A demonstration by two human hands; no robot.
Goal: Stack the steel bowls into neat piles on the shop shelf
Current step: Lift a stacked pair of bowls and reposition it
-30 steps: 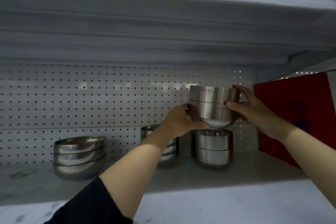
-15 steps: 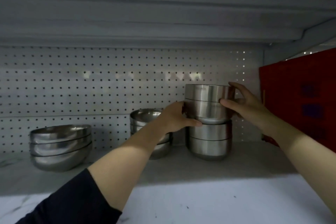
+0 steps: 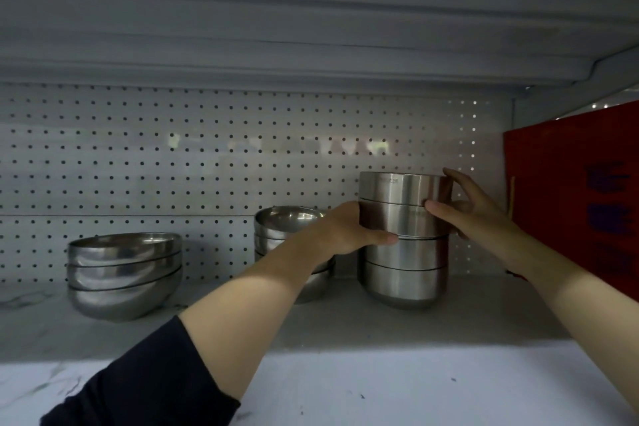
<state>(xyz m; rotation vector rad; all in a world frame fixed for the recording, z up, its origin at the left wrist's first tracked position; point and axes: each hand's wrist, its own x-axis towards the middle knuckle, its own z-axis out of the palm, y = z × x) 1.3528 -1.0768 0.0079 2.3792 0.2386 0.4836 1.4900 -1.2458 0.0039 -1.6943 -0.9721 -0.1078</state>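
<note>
Head view, grip: the left hand [image 3: 349, 228] and right hand [image 3: 473, 207] are clasping the upper pair of straight-walled bowls [image 3: 403, 204] from opposite sides, fingers curled round the walls, probably to be keeping them level while nesting.
Head view, placement: the pair is sitting in the lower pair [image 3: 404, 270], forming one column on the shelf [image 3: 345, 325] at right.
Head view, other piles: a middle pile [image 3: 288, 223] is standing just left, partly behind the left forearm; a wide-bowl pile [image 3: 124, 273] is sitting well apart, leaning slightly.
Head view, edges: a red box [image 3: 570, 194] is crowding the right hand; the pegboard [image 3: 207, 162] is lying close behind.
Head view, room: open shelf is lying in front and between the piles.
</note>
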